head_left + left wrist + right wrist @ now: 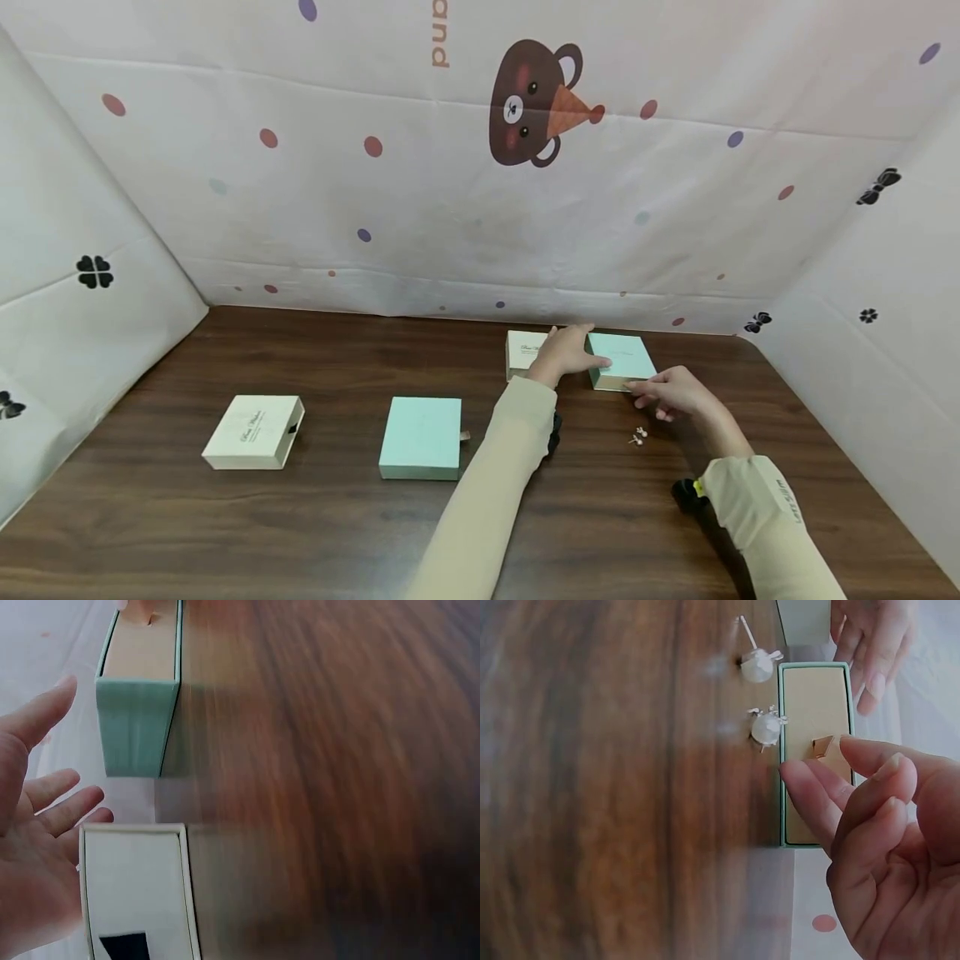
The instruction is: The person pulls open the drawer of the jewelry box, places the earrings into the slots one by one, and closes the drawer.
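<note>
A mint-green drawer box (621,358) stands at the back right, its cream drawer front (817,697) facing me. My right hand (678,392) is at that front, thumb and fingers about its small tan pull tab (824,746); the tab shows between them. My left hand (566,354), fingers spread and holding nothing, reaches between this box and a cream box (522,348) on its left. The left wrist view shows a gap between its thumb and the green box. Two pearl stud earrings (638,436) lie on the wood just in front of the green box.
Another cream box (253,432) with a dark tab lies at the left of the brown table (315,533). A second mint-green box (421,437) is near the middle, its tab pointing right. Patterned white sheets (442,200) wall the table's back and sides.
</note>
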Available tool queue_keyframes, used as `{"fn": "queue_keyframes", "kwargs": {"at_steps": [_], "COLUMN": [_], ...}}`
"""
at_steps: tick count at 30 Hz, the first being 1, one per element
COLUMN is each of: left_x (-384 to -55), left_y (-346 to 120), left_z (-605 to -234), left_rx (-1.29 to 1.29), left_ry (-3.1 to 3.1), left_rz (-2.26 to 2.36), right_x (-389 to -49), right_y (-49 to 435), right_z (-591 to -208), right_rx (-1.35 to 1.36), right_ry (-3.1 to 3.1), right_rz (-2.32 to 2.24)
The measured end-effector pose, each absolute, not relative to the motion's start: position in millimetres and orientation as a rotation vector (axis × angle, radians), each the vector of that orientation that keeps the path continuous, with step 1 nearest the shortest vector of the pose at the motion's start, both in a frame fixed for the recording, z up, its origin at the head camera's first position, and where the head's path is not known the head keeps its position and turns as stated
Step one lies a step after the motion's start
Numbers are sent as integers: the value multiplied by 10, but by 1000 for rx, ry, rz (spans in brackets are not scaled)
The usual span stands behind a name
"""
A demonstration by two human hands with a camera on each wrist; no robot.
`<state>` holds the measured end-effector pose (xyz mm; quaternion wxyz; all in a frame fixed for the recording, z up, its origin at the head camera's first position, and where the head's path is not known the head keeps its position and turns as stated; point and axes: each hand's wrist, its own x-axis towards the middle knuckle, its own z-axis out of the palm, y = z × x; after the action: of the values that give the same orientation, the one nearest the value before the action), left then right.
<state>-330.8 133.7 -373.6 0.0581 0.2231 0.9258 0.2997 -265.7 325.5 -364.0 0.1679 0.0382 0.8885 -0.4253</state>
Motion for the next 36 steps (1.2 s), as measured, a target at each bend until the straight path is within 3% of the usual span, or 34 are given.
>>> {"fn": "queue_keyframes", "kwargs": {"at_steps": [36], "left_x": [-3302], "left_y": [1474], "left_z": [-3745], "left_rx": [662], "left_ry": [2892], "left_rz": [573], "right_x": [-2682], "right_y": [3205], "right_z": [-3687], "right_rx": [115], "right_ry": [2610], "right_rz": [-1059]}}
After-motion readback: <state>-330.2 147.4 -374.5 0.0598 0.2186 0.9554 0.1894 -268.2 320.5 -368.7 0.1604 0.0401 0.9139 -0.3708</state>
